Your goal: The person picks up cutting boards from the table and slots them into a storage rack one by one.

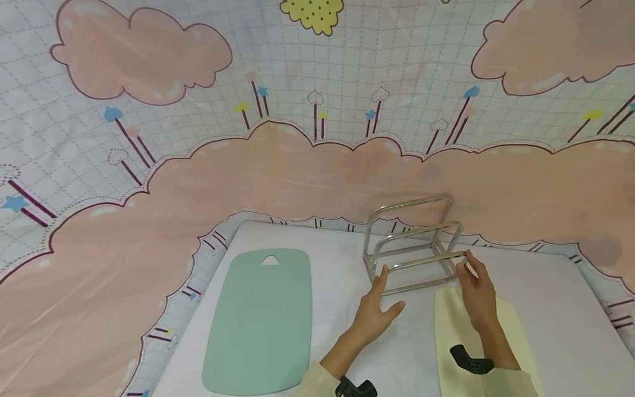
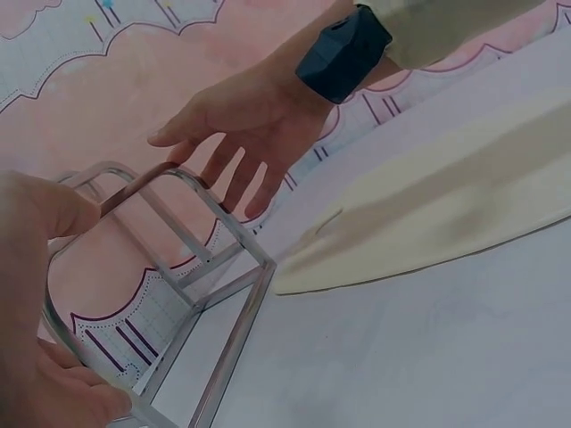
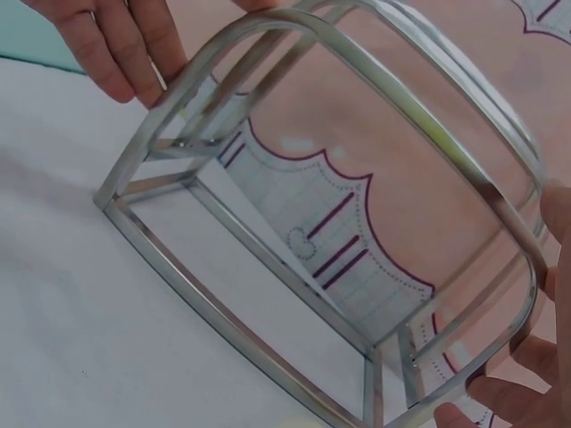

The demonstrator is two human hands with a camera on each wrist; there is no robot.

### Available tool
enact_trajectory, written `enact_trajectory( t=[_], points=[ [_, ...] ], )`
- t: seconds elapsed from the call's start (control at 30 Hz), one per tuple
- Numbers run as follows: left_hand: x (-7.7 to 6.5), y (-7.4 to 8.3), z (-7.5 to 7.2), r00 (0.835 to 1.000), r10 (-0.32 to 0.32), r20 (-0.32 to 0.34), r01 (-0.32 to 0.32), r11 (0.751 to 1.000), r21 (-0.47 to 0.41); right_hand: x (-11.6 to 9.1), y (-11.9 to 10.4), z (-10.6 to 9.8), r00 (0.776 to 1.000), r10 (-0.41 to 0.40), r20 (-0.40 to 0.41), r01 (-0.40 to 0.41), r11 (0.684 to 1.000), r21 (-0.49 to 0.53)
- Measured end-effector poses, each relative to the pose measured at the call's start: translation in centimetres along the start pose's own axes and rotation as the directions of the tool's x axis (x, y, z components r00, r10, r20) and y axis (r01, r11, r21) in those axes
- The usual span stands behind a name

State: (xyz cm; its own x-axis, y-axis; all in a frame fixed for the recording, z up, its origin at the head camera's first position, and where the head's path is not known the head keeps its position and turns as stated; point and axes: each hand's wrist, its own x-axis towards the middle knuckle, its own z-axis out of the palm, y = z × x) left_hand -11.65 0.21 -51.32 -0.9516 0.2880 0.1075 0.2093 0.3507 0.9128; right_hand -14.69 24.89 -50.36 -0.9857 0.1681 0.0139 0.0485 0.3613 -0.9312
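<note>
Rack (image 1: 419,232) stands far on the table (image 1: 329,309), right of centre. Near hoop (image 1: 426,261) runs roughly left-right, left hand (image 1: 369,318) to right hand (image 1: 479,292). Both: fingers loosely extended, touching opposite ends, nothing gripped.

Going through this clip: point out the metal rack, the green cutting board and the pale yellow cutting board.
Metal rack (image 1: 426,261): head view, on its front top bar.
Green cutting board (image 1: 260,325): head view, middle of its face.
Pale yellow cutting board (image 2: 446,207): left wrist view, on its upper face.
</note>
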Motion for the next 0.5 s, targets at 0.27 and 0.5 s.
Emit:
enact_trajectory(
  t=[0.27,0.5],
  points=[
    [-0.55,-0.32,-0.34,1.000,0.004,-0.017,-0.004,1.000,0.015,-0.28,-0.17,0.52,1.000,-0.006,0.010,0.005,1.000,0.022],
    [-1.05,-0.40,-0.77,1.000,0.002,-0.025,-0.002,1.000,-0.013,-0.55,-0.36,0.97,1.000,-0.022,0.022,0.021,1.000,0.017]
  ],
)
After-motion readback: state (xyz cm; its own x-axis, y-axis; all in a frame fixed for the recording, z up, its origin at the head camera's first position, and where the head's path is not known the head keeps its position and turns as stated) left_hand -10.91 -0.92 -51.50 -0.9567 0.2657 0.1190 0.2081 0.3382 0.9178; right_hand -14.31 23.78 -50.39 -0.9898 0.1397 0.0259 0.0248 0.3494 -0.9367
